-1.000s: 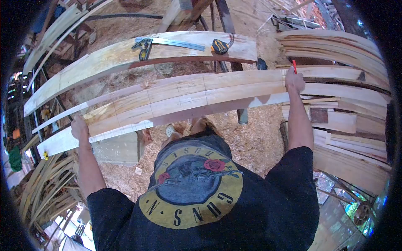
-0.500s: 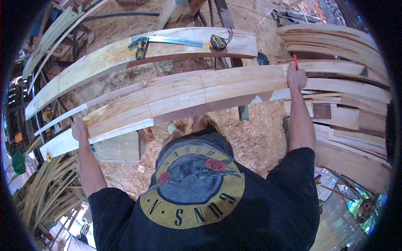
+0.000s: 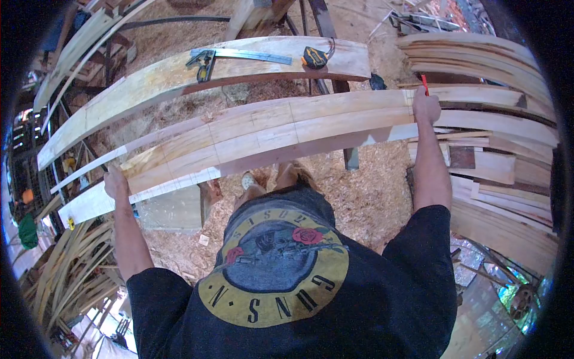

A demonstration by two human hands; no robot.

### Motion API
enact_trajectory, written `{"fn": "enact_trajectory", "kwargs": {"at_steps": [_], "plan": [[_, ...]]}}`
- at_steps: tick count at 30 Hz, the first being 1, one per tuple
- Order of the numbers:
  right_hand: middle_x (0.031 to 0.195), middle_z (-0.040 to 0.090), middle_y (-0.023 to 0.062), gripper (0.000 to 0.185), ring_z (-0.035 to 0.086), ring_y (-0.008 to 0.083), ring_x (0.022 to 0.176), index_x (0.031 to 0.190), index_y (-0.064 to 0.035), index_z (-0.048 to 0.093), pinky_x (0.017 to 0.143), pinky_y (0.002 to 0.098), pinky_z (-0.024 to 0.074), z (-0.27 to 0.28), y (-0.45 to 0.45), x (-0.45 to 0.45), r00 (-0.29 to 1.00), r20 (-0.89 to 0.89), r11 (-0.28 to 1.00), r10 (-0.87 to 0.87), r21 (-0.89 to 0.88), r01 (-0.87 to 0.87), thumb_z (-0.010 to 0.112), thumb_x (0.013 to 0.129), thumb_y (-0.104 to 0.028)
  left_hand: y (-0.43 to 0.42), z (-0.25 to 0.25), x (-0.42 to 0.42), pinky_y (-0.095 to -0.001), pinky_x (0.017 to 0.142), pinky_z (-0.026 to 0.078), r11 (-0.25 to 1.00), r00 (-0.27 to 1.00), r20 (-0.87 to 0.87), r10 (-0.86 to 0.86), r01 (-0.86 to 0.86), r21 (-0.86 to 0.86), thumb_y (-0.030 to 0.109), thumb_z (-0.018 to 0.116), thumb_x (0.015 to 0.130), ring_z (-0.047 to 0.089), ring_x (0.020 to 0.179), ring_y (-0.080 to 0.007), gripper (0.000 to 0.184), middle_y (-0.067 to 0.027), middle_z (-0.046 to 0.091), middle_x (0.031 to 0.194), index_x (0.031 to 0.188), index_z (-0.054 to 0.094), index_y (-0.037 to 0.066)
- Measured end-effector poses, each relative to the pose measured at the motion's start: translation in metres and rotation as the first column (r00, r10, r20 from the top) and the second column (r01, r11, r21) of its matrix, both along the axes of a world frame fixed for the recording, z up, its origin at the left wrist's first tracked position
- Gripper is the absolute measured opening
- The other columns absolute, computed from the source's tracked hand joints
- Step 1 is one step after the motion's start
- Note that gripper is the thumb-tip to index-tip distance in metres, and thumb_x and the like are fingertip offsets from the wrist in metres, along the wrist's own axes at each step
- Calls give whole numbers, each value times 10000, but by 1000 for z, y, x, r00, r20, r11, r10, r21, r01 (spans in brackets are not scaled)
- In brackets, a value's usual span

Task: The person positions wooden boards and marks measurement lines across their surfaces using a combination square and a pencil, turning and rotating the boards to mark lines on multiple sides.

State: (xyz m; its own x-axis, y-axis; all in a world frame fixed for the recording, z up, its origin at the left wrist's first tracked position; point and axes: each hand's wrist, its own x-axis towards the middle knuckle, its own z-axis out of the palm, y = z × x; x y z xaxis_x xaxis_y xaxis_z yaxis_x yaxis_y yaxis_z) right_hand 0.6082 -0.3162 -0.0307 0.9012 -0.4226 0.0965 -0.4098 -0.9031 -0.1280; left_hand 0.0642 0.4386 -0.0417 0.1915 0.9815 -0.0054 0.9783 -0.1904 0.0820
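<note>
A curved wooden plank (image 3: 251, 127) with pencil lines across it spans the space in front of me, over a longer pale board (image 3: 89, 205) that shows beyond its left end. My left hand (image 3: 116, 184) is closed around the plank's left end. At the right end, my right hand (image 3: 426, 106) grips the plank, with a red pencil (image 3: 425, 85) sticking up from the same hand. Parts of the fingers of both hands are hidden.
Beyond the plank lies a thick curved beam (image 3: 137, 82) carrying a combination square (image 3: 239, 55) and a tape measure (image 3: 315, 58). Stacked boards (image 3: 478, 54) fill the right side. Wood strips (image 3: 66, 269) lie at lower left. Shavings (image 3: 353, 203) cover the floor.
Hands and plank keep nearly the same place relative to each other. The whole scene sits only slightly shifted in view.
</note>
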Motion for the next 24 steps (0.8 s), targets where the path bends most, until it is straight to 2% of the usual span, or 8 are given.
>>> {"fn": "enact_trajectory", "kwargs": {"at_steps": [2,8,11,12,16,23,24], "plan": [[1100,691,314,775,671,447,1067,1085,81,680,928,515,513,6,5,-3,1000,-27,1000,-11,13,12,468,871,-634,2,1,-3,-538,990,430,997,996,-52,-76,76,-1,570,332,962,604,1136,-486,728,-304,659,1176,1142,670,-49],[1151,681,303,779,670,432,1090,1172,57,649,949,521,505,5,7,-4,998,-39,999,-38,1,38,502,839,-632,27,-24,-18,-542,994,428,995,988,-124,-95,93,-29,562,329,968,605,1129,-490,716,-299,655,1188,1173,659,-39],[1181,669,307,810,664,438,1106,1218,53,623,968,525,490,-1,2,0,997,-68,999,-42,30,45,483,845,-652,10,-7,-4,-533,1009,429,994,995,-52,90,-93,-63,574,326,962,604,1152,-479,728,-299,645,1220,1206,642,-35],[1173,673,306,816,658,444,1117,1223,47,624,974,525,486,-1,3,-1,996,-86,999,-35,30,38,443,865,-663,13,-9,-13,-526,1028,427,988,978,-148,-145,136,-69,584,302,951,597,1185,-467,743,-293,639,1252,1254,626,-12],[1185,670,306,823,655,444,1124,1235,32,626,966,529,491,-3,-2,2,989,-146,1000,5,-16,-7,370,896,-672,-2,10,1,-527,1043,418,981,993,-64,99,-108,-160,608,283,924,591,1210,-459,772,-283,637,1274,1302,626,30],[1228,650,316,867,620,459,1181,1258,38,627,995,526,473,-9,-13,10,985,-170,1000,-24,1,25,385,899,-713,-9,12,4,-510,1041,419,982,991,13,134,-131,-134,595,322,934,585,1217,-458,759,-300,625,1279,1297,626,2],[1230,650,314,868,618,459,1183,1251,41,633,997,524,473,-8,-13,5,983,-184,1000,-21,8,23,380,904,-713,1,4,-4,-508,1033,425,981,993,-55,107,-114,-157,609,310,947,586,1217,-454,771,-302,617,1292,1296,625,-3]]}}
